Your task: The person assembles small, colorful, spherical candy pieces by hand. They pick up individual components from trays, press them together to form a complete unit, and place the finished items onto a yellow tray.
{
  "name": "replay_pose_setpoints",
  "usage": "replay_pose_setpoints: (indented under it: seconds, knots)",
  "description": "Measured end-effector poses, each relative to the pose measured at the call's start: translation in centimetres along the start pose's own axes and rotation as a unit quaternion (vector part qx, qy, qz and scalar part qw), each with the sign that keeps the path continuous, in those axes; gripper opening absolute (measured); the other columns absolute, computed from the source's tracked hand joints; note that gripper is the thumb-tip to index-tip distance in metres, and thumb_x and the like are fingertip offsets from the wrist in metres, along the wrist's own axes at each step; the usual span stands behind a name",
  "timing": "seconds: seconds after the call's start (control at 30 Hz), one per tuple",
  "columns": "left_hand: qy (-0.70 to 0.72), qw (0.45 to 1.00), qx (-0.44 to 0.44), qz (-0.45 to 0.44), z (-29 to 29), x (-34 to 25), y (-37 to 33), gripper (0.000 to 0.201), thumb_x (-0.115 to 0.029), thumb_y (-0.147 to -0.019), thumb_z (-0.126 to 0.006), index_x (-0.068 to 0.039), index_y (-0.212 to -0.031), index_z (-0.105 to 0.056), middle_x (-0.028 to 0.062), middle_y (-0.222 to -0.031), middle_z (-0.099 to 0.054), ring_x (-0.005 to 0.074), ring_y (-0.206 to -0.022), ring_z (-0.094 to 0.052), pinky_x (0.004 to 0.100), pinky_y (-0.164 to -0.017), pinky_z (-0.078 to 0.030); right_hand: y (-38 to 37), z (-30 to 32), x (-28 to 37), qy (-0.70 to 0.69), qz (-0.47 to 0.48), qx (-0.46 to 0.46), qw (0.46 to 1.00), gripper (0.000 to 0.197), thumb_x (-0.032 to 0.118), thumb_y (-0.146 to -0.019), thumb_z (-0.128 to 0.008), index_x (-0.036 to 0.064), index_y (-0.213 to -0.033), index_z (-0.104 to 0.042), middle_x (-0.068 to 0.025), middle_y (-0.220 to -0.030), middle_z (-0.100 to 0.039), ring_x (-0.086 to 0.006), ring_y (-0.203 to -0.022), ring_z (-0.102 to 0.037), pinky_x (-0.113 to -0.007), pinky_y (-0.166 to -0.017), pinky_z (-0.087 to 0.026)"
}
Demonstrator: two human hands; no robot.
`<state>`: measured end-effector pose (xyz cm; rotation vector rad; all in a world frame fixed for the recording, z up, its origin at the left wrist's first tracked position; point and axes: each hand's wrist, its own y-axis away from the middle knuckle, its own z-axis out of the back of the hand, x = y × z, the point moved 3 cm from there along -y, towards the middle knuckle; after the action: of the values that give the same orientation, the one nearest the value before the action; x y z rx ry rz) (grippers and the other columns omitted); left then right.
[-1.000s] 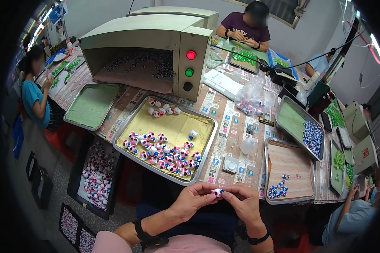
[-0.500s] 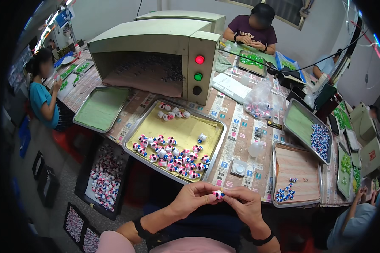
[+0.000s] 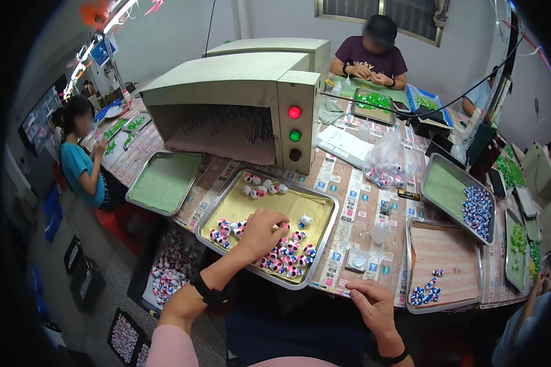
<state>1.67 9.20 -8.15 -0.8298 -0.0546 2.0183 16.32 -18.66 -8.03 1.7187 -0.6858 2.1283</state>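
Note:
My left hand [image 3: 263, 232] reaches over a metal tray [image 3: 330, 221] lined with yellow cloth, its fingers bent down among small painted figurines [image 3: 292, 259] in white, pink and blue. Its fingertips are partly hidden, so whether they grip a figurine does not show. Off the table's front edge, my right hand [image 3: 373, 304] is held up with thumb and forefinger apart and nothing visible between them. A lone white and blue figurine [image 3: 305, 220] stands at the tray's right, and a small row of paler figurines [image 3: 263, 188] lies at its far end.
Behind the tray stands an oven-like machine [image 3: 226, 79] with lit buttons. A green-lined tray [image 3: 165, 183] lies left; a pink-lined tray [image 3: 444, 257] and another green-lined tray [image 3: 442, 178] lie right. A black crate [image 3: 142, 278] of figurines sits below left. A co-worker [image 3: 373, 58] sits opposite.
Both hands were together in front of the tray, holding one figurine. They have parted: the left has gone forward over the tray, the right stays behind without it. The view has shifted slightly.

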Motion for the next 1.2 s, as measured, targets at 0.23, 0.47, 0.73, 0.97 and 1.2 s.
replay_pose_setpoints:
  seconds: [0.23,0.47,0.73,0.97,1.2]
  knots:
    - [-0.045,0.998,-0.028,-0.023,1.4,2.7,-2.6,0.027,-0.021,-0.079,-0.071,-0.006,-0.102,-0.068,0.0121,-0.096,-0.062,0.0312,-0.098,-0.054,0.0409,-0.087,-0.043,0.6,0.6,-0.7,-0.012,-0.03,0.002,0.999,0.015,0.005,-0.085,-0.068,0.0018,-0.099,-0.072,-0.0101,-0.094,-0.069,-0.0171,-0.088,-0.064,-0.026,-0.077,-0.049]
    - [-0.184,0.983,-0.009,-0.003,1.2,5.7,-6.3,0.054,-0.032,-0.074,-0.075,-0.01,-0.119,-0.055,0.015,-0.115,-0.048,0.0357,-0.114,-0.045,0.0461,-0.093,-0.044,1.0,0.8,-0.8,-0.006,-0.024,0.021,0.999,0.015,0.007,-0.085,-0.068,0.0023,-0.098,-0.072,-0.0103,-0.094,-0.07,-0.0182,-0.088,-0.066,-0.028,-0.079,-0.05]
    - [-0.209,0.974,0.086,-0.01,-0.1,4.9,-7.2,0.045,-0.032,-0.08,-0.071,-0.01,-0.113,-0.049,0.0162,-0.114,-0.043,0.0394,-0.105,-0.053,0.0472,-0.082,-0.05,1.5,1.3,-1.0,0.001,-0.033,0.022,0.999,0.015,0.008,-0.084,-0.068,0.0025,-0.098,-0.072,-0.0113,-0.096,-0.071,-0.0199,-0.09,-0.067,-0.029,-0.082,-0.05]
    - [-0.2,0.978,0.051,-0.024,-0.8,6.9,-7.3,0.037,-0.025,-0.085,-0.065,-0.004,-0.11,-0.047,0.0179,-0.11,-0.043,0.0406,-0.091,-0.059,0.0491,-0.073,-0.051,1.8,0.6,-0.9,-0.005,-0.028,0.04,0.999,0.015,0.009,-0.085,-0.069,0.0032,-0.098,-0.072,-0.0109,-0.095,-0.071,-0.0192,-0.089,-0.067,-0.029,-0.08,-0.05]
    - [-0.318,0.942,0.064,-0.09,-1.3,6.9,-7.3,0.022,-0.013,-0.087,-0.054,0.007,-0.093,-0.058,0.0202,-0.102,-0.051,0.0389,-0.109,-0.05,0.0477,-0.07,-0.054,2.6,1.4,-0.5,0.0,-0.039,0.039,0.998,0.016,0.009,-0.085,-0.069,0.0046,-0.099,-0.072,-0.0097,-0.093,-0.07,-0.0148,-0.08,-0.064,-0.026,-0.071,-0.049]
